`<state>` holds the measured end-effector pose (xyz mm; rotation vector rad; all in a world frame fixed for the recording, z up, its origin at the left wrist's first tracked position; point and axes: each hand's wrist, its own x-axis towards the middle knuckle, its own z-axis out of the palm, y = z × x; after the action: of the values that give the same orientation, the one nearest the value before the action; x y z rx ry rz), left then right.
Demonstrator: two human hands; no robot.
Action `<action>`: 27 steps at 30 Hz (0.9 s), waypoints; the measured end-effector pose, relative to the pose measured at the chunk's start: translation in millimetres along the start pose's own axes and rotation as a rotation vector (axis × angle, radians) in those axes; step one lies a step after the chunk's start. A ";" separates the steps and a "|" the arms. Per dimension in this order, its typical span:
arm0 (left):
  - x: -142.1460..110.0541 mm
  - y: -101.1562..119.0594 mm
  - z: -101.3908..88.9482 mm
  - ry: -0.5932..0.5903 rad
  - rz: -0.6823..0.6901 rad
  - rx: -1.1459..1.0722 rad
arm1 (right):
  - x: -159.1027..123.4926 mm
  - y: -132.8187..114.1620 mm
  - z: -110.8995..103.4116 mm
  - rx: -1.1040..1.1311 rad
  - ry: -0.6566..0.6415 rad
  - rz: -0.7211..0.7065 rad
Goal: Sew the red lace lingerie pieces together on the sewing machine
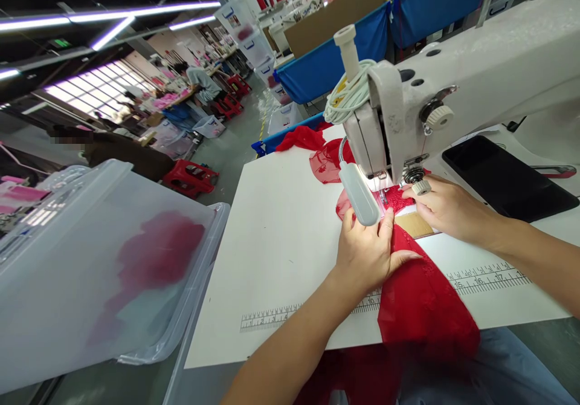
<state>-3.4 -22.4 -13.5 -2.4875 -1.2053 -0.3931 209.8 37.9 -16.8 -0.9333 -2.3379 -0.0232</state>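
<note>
Red lace fabric (421, 290) runs from under the presser foot (383, 197) of a white sewing machine (475, 60), over the table's front edge and onto the lap. My left hand (365, 251) lies on the fabric just in front of the needle, fingers spread and thumb stretched to the right. A grey lamp head (360, 194) hides part of its fingers. To the right of the foot, my right hand (446, 208) has its bent fingers closed on the fabric's lace edge, by a brass-coloured plate (414, 223). A machine knob partly covers those fingers.
A black phone (512, 178) lies right of the machine, with red-handled snips (555, 171) beside it. The white table (272, 242) has a printed ruler along its front. Left stands a clear plastic bin (90, 272) with red cloth inside. Other people sit at machines behind.
</note>
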 end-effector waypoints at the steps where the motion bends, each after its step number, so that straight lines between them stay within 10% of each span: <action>1: 0.4 -0.4 0.6 -0.006 -0.009 -0.005 | -0.3 -0.4 0.3 -0.016 0.009 0.000; 27: -6.0 5.8 -3.6 -0.050 0.019 -0.174 | -7.9 -19.7 -8.3 -0.043 0.010 -0.189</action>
<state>-2.7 -31.5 -13.7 -2.6691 -1.2127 -0.4506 206.3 16.3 -10.4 -0.7280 -2.4165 -0.1550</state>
